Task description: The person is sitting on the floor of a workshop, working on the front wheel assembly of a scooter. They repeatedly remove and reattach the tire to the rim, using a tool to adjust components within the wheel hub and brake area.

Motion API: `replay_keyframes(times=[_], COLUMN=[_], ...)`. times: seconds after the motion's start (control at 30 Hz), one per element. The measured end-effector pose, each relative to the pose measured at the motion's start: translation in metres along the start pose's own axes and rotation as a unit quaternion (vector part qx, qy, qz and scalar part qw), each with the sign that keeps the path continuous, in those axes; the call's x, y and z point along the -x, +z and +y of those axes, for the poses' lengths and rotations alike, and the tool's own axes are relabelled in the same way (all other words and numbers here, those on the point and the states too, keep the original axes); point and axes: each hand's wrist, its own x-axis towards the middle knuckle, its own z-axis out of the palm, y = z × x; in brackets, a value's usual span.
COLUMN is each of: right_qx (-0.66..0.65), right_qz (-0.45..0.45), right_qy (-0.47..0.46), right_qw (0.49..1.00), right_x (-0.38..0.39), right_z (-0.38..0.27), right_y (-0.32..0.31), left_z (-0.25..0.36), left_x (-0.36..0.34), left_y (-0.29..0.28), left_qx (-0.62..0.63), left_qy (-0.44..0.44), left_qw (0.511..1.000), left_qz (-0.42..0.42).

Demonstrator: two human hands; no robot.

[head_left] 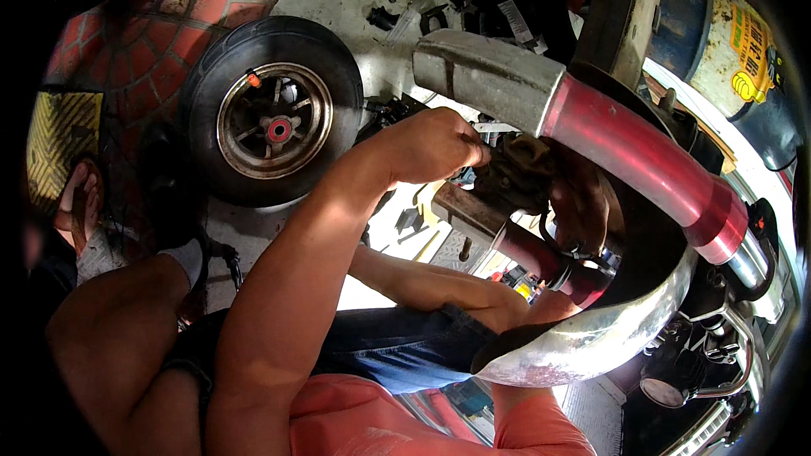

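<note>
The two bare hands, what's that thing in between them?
In the head view, a dark, grimy metal part lies between the left hand and the right hand.

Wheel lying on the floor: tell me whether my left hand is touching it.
Apart. The head view shows your left hand to the right of the wheel, with dark parts visible in the gap between.

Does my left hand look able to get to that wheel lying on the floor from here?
Probably yes. The wheel lies just left of your left hand, and nothing seems to block the way, though your hand is now at the dark metal part.
</note>
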Motion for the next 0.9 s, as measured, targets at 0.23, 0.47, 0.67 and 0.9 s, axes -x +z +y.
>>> replay_keyframes(times=[0.23, 0.47, 0.67, 0.9], right_qx=[-0.01, 0.055, 0.079, 0.044], right_qz=[-0.017, -0.05, -0.045, -0.053], right_qy=[-0.026, -0.082, -0.121, -0.09], right_qw=[0.999, 0.994, 0.988, 0.994], right_x=[-0.001, -0.007, -0.007, -0.004], right_z=[0.007, 0.011, 0.0, 0.001], right_y=[-0.003, -0.014, -0.007, -0.009], left_z=[-0.004, -0.001, 0.001, 0.01], left_x=[-0.003, -0.002, 0.001, 0.007], left_y=[0.005, 0.004, 0.003, 0.003], left_qx=[-0.028, -0.059, -0.047, -0.062], left_qy=[0.035, 0.052, 0.047, 0.049], left_qw=[0.999, 0.997, 0.998, 0.997], left_qz=[0.011, 0.016, 0.008, 0.023])
